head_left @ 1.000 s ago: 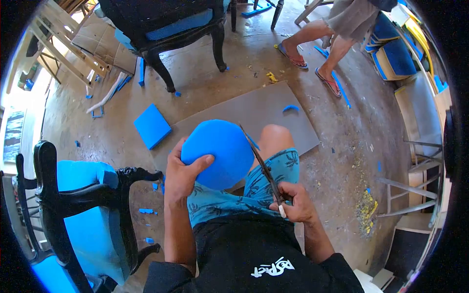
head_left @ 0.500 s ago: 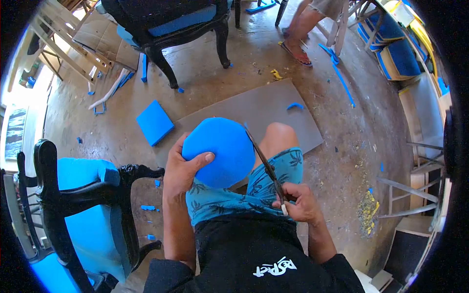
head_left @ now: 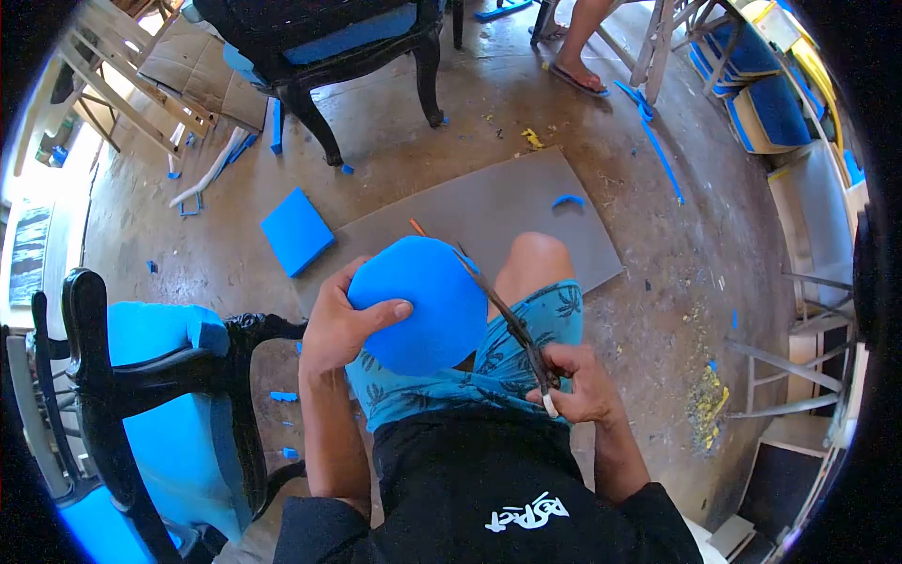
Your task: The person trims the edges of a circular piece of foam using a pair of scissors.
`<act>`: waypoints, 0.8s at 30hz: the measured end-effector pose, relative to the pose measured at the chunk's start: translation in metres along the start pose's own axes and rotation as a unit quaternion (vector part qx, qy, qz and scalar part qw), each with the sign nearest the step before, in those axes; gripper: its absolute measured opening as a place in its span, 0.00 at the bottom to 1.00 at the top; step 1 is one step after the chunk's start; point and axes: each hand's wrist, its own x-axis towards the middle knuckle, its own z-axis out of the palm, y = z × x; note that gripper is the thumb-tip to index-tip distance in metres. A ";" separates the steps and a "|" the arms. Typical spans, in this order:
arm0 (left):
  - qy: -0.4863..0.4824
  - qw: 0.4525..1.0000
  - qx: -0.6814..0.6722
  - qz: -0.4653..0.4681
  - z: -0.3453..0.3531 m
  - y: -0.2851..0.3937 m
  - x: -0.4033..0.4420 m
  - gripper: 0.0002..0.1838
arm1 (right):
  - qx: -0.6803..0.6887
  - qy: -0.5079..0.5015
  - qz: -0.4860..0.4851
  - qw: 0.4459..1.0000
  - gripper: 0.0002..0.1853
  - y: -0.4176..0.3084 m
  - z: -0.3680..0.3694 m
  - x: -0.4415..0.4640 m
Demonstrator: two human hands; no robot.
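Hands (head_left: 336,324) flank the blue foam disc (head_left: 427,299) (left gripping, right (head_left: 578,385) holding scissors (head_left: 514,325)).

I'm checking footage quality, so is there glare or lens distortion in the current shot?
Head view: glare washes out the left edge, and the floor shines near the top; same head view: fisheye bowing, black corners, yet the held blue foam shows a crisp outline.

Bright blue foam disc (head_left: 423,305), roughly round, broad face upward, held mid-scene; long dark scissors (head_left: 517,329) slant by its right edge, tips pointing far and left.
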 end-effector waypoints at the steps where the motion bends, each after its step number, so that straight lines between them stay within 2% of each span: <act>1: 0.000 1.000 0.001 -0.001 0.000 0.000 0.000 0.26 | 0.001 0.000 0.000 1.000 0.21 0.001 0.000 0.000; 3: -0.005 1.000 -0.004 -0.007 -0.001 0.001 0.001 0.27 | 0.006 -0.005 0.016 1.000 0.15 0.003 0.001 -0.001; 6: -0.006 1.000 0.000 -0.006 -0.003 0.002 0.002 0.27 | 0.058 0.026 0.034 0.997 0.16 0.007 0.009 -0.002; 10: -0.005 1.000 0.001 -0.006 -0.006 -0.004 0.004 0.27 | 0.046 0.014 0.034 0.998 0.13 0.009 0.008 -0.003; 13: 0.014 0.999 -0.024 0.020 -0.005 -0.008 0.005 0.28 | 0.088 0.020 0.059 0.994 0.13 0.010 0.009 -0.003; 16: 0.033 0.999 -0.028 0.033 -0.001 -0.007 0.006 0.28 | 0.075 0.023 0.053 0.996 0.13 0.015 0.007 -0.003; 18: 0.079 0.995 -0.047 0.035 0.004 -0.005 0.006 0.28 | 0.054 -0.004 0.032 0.998 0.14 0.018 0.004 -0.003; 19: 0.081 0.995 -0.048 0.035 0.005 -0.003 0.005 0.28 | 0.053 -0.005 0.032 0.998 0.14 0.018 0.003 -0.002; 21: 0.082 0.995 -0.043 0.030 0.007 -0.002 0.003 0.27 | 0.060 -0.012 0.052 0.997 0.21 0.018 0.003 -0.002; 24: 0.046 0.999 0.023 -0.006 0.002 -0.004 0.002 0.26 | 0.030 -0.011 0.036 0.999 0.22 0.009 0.001 0.002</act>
